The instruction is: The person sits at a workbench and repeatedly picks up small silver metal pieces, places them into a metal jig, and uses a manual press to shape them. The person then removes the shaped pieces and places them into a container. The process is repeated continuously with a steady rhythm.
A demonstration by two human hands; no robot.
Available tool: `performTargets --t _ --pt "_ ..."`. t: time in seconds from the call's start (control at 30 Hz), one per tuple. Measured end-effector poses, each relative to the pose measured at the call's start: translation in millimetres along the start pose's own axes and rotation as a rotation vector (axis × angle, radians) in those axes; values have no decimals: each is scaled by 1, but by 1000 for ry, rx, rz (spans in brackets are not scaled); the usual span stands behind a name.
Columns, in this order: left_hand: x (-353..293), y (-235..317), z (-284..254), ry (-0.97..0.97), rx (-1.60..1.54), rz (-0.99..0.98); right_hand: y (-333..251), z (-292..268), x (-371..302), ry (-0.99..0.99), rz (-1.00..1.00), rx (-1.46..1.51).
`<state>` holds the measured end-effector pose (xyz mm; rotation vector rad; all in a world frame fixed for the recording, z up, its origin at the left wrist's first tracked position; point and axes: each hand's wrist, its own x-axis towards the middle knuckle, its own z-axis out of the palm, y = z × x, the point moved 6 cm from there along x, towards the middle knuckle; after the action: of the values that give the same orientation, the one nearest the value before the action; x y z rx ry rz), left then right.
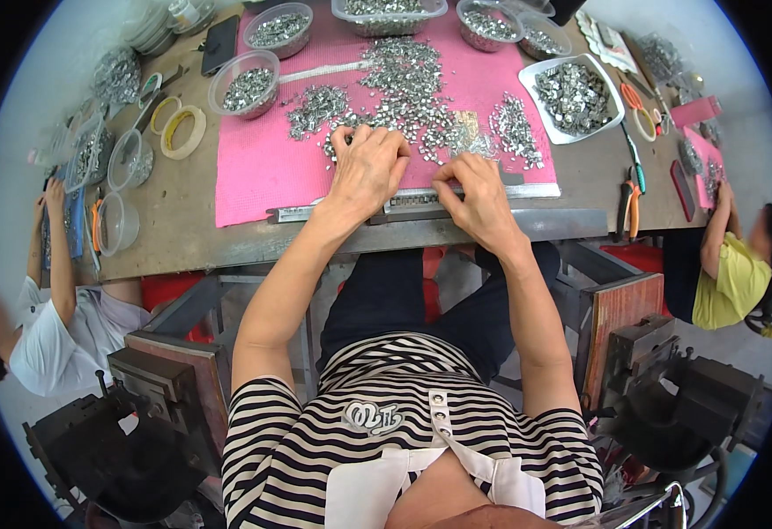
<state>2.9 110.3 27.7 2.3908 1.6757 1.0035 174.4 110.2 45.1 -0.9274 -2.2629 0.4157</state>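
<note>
- Metal strip [412, 202]: along the pink mat's [254, 167] near edge, long axis left to right.
- Right hand [476, 196]: nearer, fingers bent at the strip.
- Left hand [368, 167]: fingers beyond it, curled at loose metal pieces [404, 79].
- Whether either grip holds a piece, I cannot tell.

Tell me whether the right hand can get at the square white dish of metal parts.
Probably yes: the white dish stands open-topped beyond the right hand, to its right. Only low metal pieces on the pink mat lie between; nothing tall seems to block it.
</note>
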Motion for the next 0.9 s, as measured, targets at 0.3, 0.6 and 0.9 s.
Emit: performTargets --t 0.3,0.6,0.9 --pt "0 5 -3 0 26 31 -8 -2 -16 -26 -19 35" --pt "-1 5 -2 14 57 18 23 11 8 108 78 -190" --pt "-28 36 -18 -45 -153 -39 -3 -5 -18 10 43 7"
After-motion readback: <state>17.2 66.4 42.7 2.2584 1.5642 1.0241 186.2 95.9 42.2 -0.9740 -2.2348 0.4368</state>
